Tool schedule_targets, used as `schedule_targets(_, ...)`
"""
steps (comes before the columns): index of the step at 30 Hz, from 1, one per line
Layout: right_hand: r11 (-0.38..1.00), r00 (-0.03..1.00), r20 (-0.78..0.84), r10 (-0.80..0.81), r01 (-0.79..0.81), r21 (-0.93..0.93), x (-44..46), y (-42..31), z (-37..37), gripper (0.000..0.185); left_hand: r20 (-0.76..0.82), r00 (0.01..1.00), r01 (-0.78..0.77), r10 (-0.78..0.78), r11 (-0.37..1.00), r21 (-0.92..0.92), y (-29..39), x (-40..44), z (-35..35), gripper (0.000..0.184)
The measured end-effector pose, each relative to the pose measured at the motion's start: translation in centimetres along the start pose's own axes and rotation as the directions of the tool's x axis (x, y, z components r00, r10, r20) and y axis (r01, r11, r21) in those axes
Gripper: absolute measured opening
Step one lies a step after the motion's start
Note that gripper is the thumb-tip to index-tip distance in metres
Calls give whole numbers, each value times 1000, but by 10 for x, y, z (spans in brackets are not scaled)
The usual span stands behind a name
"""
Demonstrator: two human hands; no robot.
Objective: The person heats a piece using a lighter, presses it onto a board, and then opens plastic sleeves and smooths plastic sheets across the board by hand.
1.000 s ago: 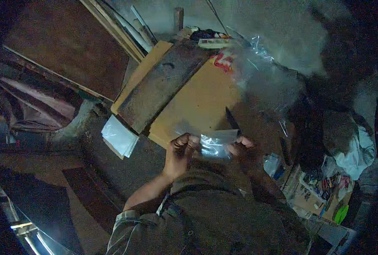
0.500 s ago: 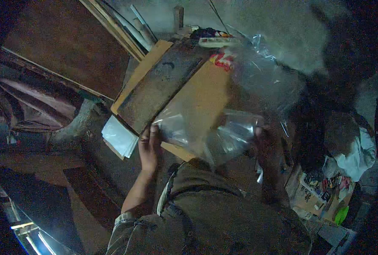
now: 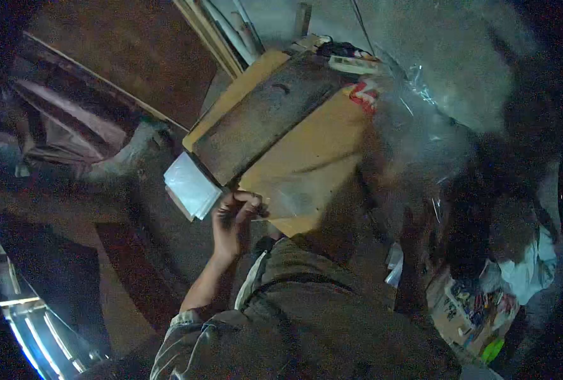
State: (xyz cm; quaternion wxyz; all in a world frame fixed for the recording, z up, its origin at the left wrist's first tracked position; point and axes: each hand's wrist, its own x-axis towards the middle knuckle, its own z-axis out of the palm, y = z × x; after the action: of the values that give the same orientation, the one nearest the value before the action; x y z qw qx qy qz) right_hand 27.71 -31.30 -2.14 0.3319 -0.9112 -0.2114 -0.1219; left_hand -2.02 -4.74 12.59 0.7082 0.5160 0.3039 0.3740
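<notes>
My left hand (image 3: 236, 218) is closed in a pinch at the near-left edge of the cardboard (image 3: 307, 168). A faint sheet of clear plastic (image 3: 291, 201) extends to the right from its fingertips, over the cardboard. On the right, a dark blurred shape looks like my right arm; the fingers of that hand are lost in shadow, and whatever they hold cannot be made out. A stack of white sheets or bags (image 3: 191, 183) lies just left of my left hand. Beyond it, a dark flat board (image 3: 262, 126) rests on the cardboard.
A large clear plastic bag (image 3: 430, 136) with a red-printed piece (image 3: 364, 95) lies at the back right. Small mixed items and a green object (image 3: 492, 349) are at the lower right, near a pale cloth (image 3: 528, 269). Long strips (image 3: 208, 35) lean at the back.
The clear plastic went from bunched between both hands to spread wide, and now shows only beside my left hand. My right hand has moved away into shadow. The view has turned slightly.
</notes>
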Motion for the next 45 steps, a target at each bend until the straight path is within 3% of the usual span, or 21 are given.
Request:
schedule_targets(2,975,988,51,-147,136,174,0,-43,6,33,35,998,51,-53,998,33,-15,-3,0,1)
schedule_targets(3,964,915,385,-119,13,267,-4,-76,-3,37,71,996,50,-54,997,62,-20,-5,2,2)
schedule_targets(4,690,802,592,-77,-386,613,-14,-103,-5,40,68,996,49,-53,997,59,-23,-9,8,2)
schedule_targets(6,406,701,621,-350,-484,775,-28,-164,-18,42,83,988,146,-131,969,-201,-26,-17,19,6)
schedule_targets(7,529,676,494,-547,-179,830,-31,-192,-24,41,76,989,141,-128,969,-204,-23,-20,21,6)
schedule_targets(9,508,690,392,-609,-41,861,-45,-216,-14,34,201,948,226,-249,965,131,-17,-28,24,9)
schedule_targets(11,567,519,570,-637,-186,802,-44,-230,-19,26,150,956,231,-253,961,149,-25,-36,21,14)
schedule_targets(13,579,531,557,-639,-146,802,-50,-233,-16,16,122,954,273,-273,962,21,-27,-41,15,17)
schedule_targets(16,727,411,708,-575,-140,672,-55,-236,-15,14,110,958,260,-266,963,70,-32,-48,3,17)
schedule_targets(18,586,575,594,-562,-230,777,-69,-237,-4,8,86,966,243,-245,969,39,-31,-52,-2,17)
schedule_targets(21,512,646,630,-432,-400,760,-76,-247,-2,8,-1,985,172,-172,985,13,-26,-53,-10,17)
schedule_targets(23,432,589,721,-366,-578,692,-75,-247,3,13,-61,989,140,-138,990,28,-19,-49,-20,16)
schedule_targets(26,610,619,670,-409,-360,705,-61,-261,-1,13,-155,985,89,-79,995,55,-26,-47,-44,18)
schedule_targets(28,319,743,564,-361,-470,823,-67,-261,11,13,-244,966,99,-82,993,57,-4,-45,-52,22)
schedule_targets(33,420,740,528,-416,-359,834,-58,-282,10,10,-356,933,-42,46,999,19,-14,-48,-94,26)
schedule_targets(35,132,699,608,-378,-609,782,-59,-291,13,11,-376,926,-34,38,999,17,4,-48,-98,25)
schedule_targets(40,128,565,739,-368,-756,642,-58,-313,14,26,-395,903,-184,169,983,0,13,-47,-98,16)
schedule_targets(42,211,424,813,-400,-820,531,-59,-314,20,40,-371,897,-220,240,971,94,28,-50,-95,15)
schedule_targets(43,209,427,810,-402,-819,535,-60,-318,20,40,-342,890,-249,301,950,188,35,-51,-95,15)
schedule_targets(44,319,363,844,-395,-807,496,-61,-326,18,47,-301,885,-232,356,897,377,37,-52,-99,14)
schedule_targets(45,423,298,875,-382,-785,452,-63,-334,15,54,-298,884,-235,359,894,382,36,-53,-100,14)
